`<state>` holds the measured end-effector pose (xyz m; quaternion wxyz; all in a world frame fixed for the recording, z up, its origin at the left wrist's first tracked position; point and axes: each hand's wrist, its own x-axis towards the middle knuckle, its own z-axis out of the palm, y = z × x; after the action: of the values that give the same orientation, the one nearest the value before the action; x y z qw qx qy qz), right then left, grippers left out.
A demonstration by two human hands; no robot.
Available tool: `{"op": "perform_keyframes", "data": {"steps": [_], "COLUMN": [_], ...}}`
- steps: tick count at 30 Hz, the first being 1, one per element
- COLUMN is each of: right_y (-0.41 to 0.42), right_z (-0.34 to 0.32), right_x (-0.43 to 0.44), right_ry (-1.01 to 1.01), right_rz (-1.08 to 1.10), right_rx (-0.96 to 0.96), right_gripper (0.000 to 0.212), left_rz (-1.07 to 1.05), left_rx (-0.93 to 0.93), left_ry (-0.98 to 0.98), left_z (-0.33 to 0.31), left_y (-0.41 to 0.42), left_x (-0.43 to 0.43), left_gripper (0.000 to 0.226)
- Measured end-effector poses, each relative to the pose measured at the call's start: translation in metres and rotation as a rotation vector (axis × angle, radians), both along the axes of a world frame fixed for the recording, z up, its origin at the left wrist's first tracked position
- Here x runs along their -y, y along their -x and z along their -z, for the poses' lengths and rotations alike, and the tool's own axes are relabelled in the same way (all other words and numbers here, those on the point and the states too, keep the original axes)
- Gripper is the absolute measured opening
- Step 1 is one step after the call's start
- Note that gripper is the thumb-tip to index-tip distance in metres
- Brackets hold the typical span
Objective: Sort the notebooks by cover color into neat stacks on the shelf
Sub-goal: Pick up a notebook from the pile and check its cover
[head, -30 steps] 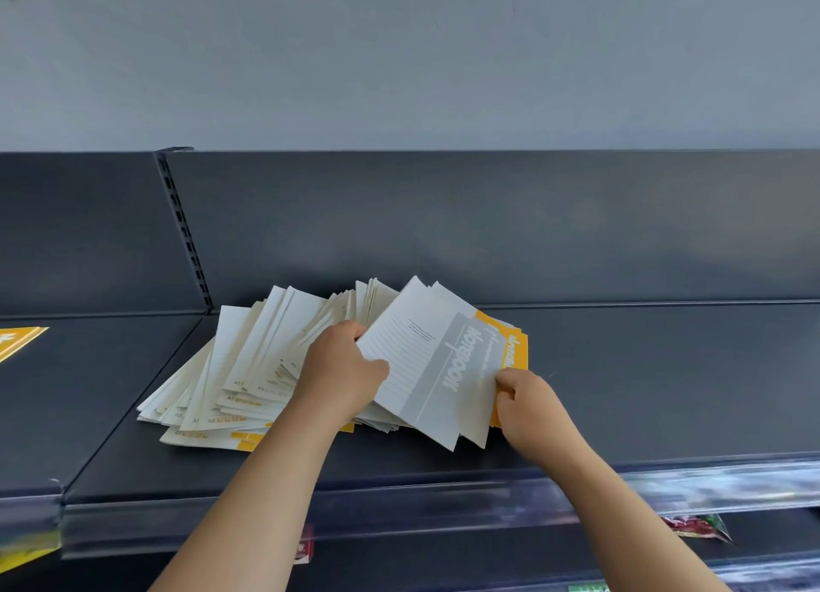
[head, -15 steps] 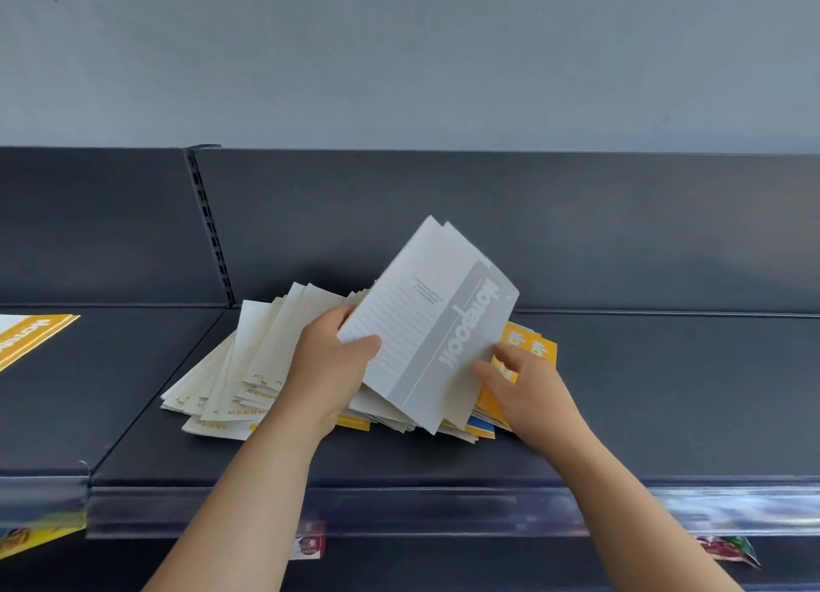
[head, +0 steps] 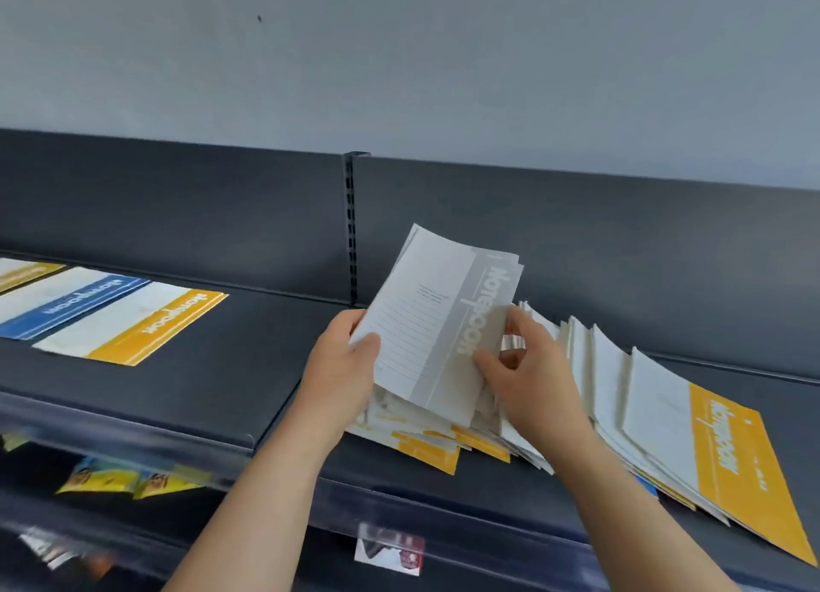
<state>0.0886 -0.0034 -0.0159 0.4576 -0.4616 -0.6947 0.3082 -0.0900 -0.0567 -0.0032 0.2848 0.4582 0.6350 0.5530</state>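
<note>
**Q:** Where's the grey notebook (head: 437, 325) rn?

**Me:** Centre of frame, held up above the fanned pile (head: 612, 383), cover facing me. Its long axis runs up the frame, leaning a bit right, w/ the top end toward the back panel (head: 621, 245). The grey title band runs down its right side, and the word starts at the upper end. Extra edges show behind its top, so prob. more than one book. Can't tell how many.

**Q:** Hands?

**Me:** My left hand (head: 341, 360) grips its left edge, thumb on the cover, fingers behind. My right hand (head: 528, 369) pinches the right edge, thumb on the grey band, other fingers curled round the back.

**Q:** What's on the shelf (head: 230, 392)?

**Me:** Right bay: the pile lies under and to the right of my hands, mostly cream covers overlapping. Yellow corners poke out at lower centre. A yellow-banded notebook (head: 719, 449) lies on top at the right edge of frame.
Left bay, upper left of frame: a blue-banded stack (head: 75, 301) lies flat, w/ a yellow-banded stack (head: 151, 325) just beside it on its right. Another yellow one (head: 22, 272) is cut off at the far left edge.

**Q:** Surroundings?

**Me:** Dark grey metal shelving, w/ a slotted upright (head: 352, 227) between the bays and a clear rail (head: 133, 427) along the front lip. There's a pale grey wall (head: 399, 59) above. Lower left, yellow packets (head: 111, 480) sit on the level below, blurry. There's a small label (head: 390, 547) at bottom centre, too blurred to read.
</note>
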Motion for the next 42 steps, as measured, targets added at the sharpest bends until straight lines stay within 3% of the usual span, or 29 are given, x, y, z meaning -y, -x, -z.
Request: {"op": "perform_keyframes", "data": {"steps": [17,23,28,29,32,36,39,42], "right_y": [0.252,0.3,0.313,0.315,0.318,0.319,0.312,0.301], "right_z": [0.031,0.05,0.061,0.063,0.067,0.066,0.057,0.039], "right_x": [-0.018,-0.026,-0.029,-0.029,-0.029,-0.026,-0.02,-0.01], "right_ry": [0.096,0.167,0.196,0.183,0.143,0.181,0.089,-0.021], "right_rz": [-0.028,0.022,0.081,0.094,0.121,0.135,0.14,0.185], "right_rx": [0.242,0.384,0.56,0.589,0.625,0.621,0.641,0.643], "right_gripper": [0.025,0.025,0.001,0.011,0.034,0.021,0.008,0.026], "left_rz": [-0.026,0.036,0.075,0.075,0.061,0.018,-0.006,-0.007], "left_rx": [-0.417,-0.547,-0.618,-0.635,-0.709,-0.84,-0.859,-0.818], "left_ry": [0.213,0.332,0.412,0.416,0.414,0.373,0.237,0.088], "left_z": [0.028,0.048,0.061,0.062,0.062,0.061,0.054,0.043], "left_y": [0.252,0.297,0.31,0.31,0.308,0.305,0.304,0.296], "left_x": [-0.007,-0.023,-0.033,-0.034,-0.034,-0.031,-0.03,-0.029], "left_gripper": [0.023,0.025,0.021,0.024,0.034,0.033,0.035,0.038]}}
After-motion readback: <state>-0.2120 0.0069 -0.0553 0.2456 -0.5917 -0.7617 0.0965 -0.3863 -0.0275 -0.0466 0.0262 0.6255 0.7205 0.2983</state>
